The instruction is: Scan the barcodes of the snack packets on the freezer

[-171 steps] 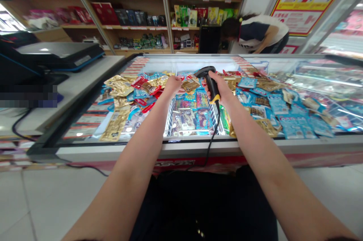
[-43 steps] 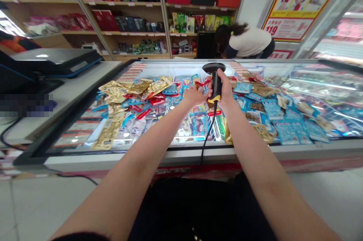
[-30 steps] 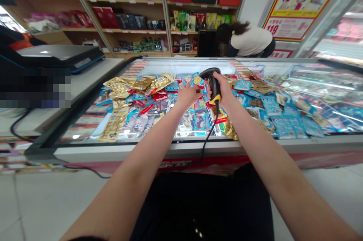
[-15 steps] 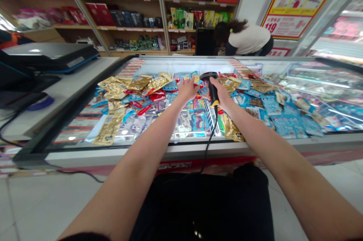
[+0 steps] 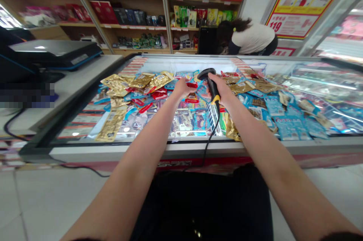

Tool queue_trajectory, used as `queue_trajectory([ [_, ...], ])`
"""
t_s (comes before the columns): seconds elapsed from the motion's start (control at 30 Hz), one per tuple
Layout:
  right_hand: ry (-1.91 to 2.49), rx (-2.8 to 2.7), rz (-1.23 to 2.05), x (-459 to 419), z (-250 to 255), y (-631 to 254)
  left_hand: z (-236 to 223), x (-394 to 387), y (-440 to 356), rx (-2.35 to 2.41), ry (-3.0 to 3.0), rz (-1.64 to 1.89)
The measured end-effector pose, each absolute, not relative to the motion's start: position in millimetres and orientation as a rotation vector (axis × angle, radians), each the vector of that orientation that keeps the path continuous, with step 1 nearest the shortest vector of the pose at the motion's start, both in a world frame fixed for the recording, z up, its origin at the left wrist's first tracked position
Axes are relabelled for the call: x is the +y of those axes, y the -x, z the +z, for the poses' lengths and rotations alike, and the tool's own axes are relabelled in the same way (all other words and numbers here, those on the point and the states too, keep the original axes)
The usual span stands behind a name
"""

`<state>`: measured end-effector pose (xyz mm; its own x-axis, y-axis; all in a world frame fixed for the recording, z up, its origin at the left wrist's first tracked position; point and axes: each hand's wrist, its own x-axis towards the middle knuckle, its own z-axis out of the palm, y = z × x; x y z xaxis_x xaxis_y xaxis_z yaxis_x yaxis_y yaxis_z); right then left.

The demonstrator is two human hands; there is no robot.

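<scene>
My right hand (image 5: 219, 88) is closed around the handle of a black handheld barcode scanner (image 5: 212, 84) with a yellow collar, its head tilted up and left. A black cable (image 5: 209, 150) hangs from the scanner over the freezer's front rim. My left hand (image 5: 180, 88) is close beside it, with fingers pinched on a small red packet (image 5: 192, 85) that sticks out to the right. Both hands are above a heap of snack packets (image 5: 185, 120) in foil and plastic. Gold packets (image 5: 117, 86) lie to the left, and blue ones (image 5: 287, 127) lie to the right.
The packets fill a long, lit chest freezer (image 5: 170, 149) with a glass side. A laptop-like black device (image 5: 53, 50) stands on a counter at left. Behind the freezer, a co-worker (image 5: 252, 39) bends before wooden shelves (image 5: 127, 10) of boxed goods.
My left hand has shifted slightly left and now shows the red packet at its fingertips. The scanner has risen a little in my right hand, and the view has shifted slightly.
</scene>
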<state>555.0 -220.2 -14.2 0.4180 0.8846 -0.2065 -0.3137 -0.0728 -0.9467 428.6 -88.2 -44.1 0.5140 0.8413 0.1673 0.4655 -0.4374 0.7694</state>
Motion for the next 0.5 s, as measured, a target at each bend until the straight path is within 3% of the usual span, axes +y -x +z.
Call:
queue_trajectory([
  [0.3, 1.287, -0.675, 0.961, -224, -21, -552, -29, -96, -425, 0.97, -1.627, 0.729],
  [0.5, 1.261, -0.813, 1.04, -241, -11, -544, -24, -87, -418, 0.91, -1.463, 0.954],
])
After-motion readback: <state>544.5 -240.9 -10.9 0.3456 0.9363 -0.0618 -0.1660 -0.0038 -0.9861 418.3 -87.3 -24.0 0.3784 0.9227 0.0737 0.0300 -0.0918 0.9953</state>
